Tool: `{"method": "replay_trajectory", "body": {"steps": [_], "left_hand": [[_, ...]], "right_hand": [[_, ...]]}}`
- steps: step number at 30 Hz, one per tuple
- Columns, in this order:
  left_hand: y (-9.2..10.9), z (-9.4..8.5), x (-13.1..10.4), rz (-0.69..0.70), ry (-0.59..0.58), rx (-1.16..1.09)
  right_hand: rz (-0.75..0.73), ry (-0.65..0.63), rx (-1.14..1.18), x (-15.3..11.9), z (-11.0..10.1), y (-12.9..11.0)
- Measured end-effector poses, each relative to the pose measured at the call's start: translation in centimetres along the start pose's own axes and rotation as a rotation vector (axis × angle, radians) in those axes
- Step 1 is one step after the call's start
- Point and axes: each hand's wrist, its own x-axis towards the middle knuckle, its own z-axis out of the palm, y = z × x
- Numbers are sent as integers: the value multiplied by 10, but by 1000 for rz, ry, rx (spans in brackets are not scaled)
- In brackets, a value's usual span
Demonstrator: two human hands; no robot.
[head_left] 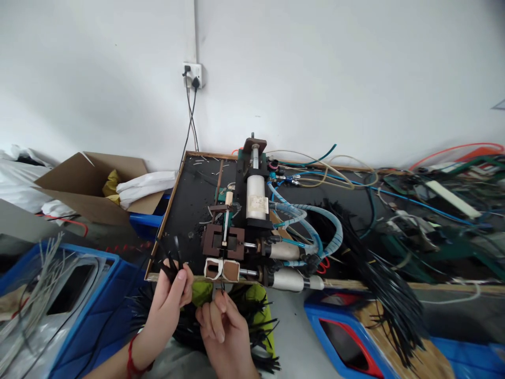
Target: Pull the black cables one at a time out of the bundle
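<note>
My left hand (172, 288) is closed on several short black cables (172, 269) at the front left edge of the black bench. A red string circles that wrist. My right hand (223, 316) is closed in a pinch just below the machine's front clamp (222, 269), on a thin black cable (222, 287) that reaches up to the clamp. The pneumatic machine (256, 197) has white cylinders and a brown metal frame. Below my hands, many black cables (187, 327) lie over a yellow-green cloth (262, 316).
A thick bundle of black cables (379, 273) hangs over the bench edge (437, 287) on the right. Blue hoses (333, 231) loop beside the machine. Blue bins (92, 310) stand at left and lower right. An open cardboard box (82, 184) sits behind the left bin.
</note>
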Motion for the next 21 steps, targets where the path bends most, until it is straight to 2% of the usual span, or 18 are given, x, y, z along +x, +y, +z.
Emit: {"method": "replay_trajectory", "body": {"steps": [4, 8, 11, 15, 18, 21], "left_hand": [[-1, -2, -2, 28, 17, 11], [-5, -5, -5, 26, 15, -10], [-6, -5, -6, -1, 20, -28], [-7, -9, -9, 28, -53, 34], [-7, -13, -12, 35, -93, 46], [-6, -13, -16, 12, -123, 32]], "right_hand": [[-19, 4, -45, 0, -1, 3], [-101, 31, -139, 1, -5, 5], [-153, 90, -295, 1, -9, 4], [-221, 162, -560, -6, -10, 0], [-250, 119, -757, -17, -13, -4], [-210, 54, -950, -33, -30, -16]]}}
